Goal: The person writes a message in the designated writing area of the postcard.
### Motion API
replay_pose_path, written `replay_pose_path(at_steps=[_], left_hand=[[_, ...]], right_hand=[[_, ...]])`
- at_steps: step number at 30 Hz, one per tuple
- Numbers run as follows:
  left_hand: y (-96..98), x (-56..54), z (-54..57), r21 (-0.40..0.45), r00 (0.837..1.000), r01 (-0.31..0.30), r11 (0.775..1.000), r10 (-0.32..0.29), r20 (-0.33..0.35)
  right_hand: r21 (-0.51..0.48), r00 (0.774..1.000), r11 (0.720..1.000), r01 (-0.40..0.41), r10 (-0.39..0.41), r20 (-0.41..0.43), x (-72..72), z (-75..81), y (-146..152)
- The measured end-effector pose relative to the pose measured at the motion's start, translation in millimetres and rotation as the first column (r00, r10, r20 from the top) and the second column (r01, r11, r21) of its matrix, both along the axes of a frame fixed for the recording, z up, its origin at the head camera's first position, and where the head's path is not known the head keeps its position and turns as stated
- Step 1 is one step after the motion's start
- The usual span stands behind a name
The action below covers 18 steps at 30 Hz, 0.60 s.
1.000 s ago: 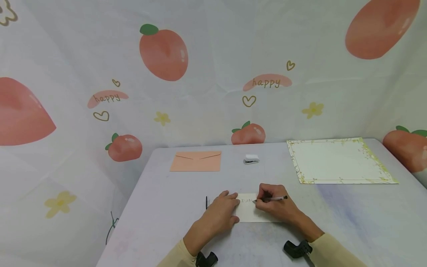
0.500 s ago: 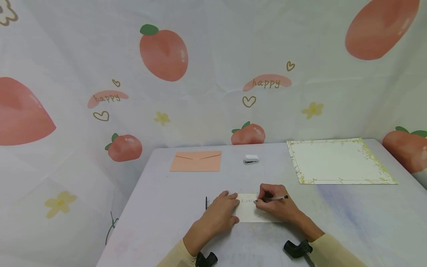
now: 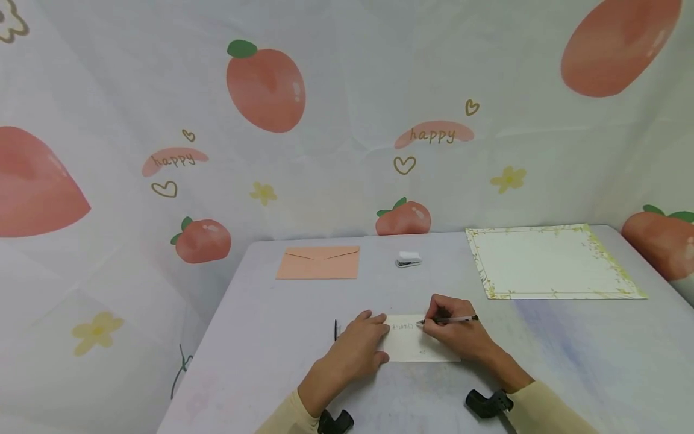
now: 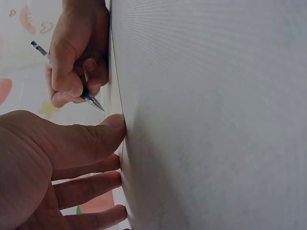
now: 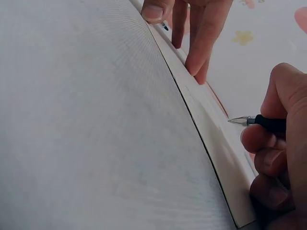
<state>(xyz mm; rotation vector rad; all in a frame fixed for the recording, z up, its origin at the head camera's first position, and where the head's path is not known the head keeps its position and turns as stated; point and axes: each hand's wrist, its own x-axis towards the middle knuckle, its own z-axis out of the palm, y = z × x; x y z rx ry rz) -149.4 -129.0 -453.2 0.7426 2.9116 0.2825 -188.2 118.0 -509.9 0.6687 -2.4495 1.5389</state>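
Observation:
A cream card (image 3: 403,346) lies flat on the table with a short line of handwriting near its top edge. My left hand (image 3: 358,343) rests on the card's left end, fingers spread; in the left wrist view its thumb (image 4: 103,136) presses the near edge. With my right hand (image 3: 458,328) I pinch a pen (image 3: 458,319) with a dark grip between thumb and fingers. The pen's metal tip (image 5: 240,120) points left, by the end of the writing; whether it touches the card I cannot tell. A dark pen cap (image 3: 335,329) shows just left of my left hand.
Toward the back of the table (image 3: 244,337) lie a peach envelope (image 3: 320,263), a small white stapler (image 3: 408,259) and, at the right, a large sheet with a floral border (image 3: 553,262). A fruit-printed curtain (image 3: 336,169) hangs behind.
The handwriting line has grown a little to the right. My right hand, with the pen, has shifted slightly right, uncovering a small mark low on the card. My left hand stays put.

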Motion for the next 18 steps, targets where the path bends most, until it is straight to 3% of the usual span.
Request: replay_pose_path(at_steps=[18], left_hand=[[-0.6,-0.5,0.1,-0.004,1.0,0.006,1.0,-0.006,0.0]], right_hand=[[0.031,1.0,0.999,-0.009,0.009,-0.004,1.0,-0.4,-2.6]])
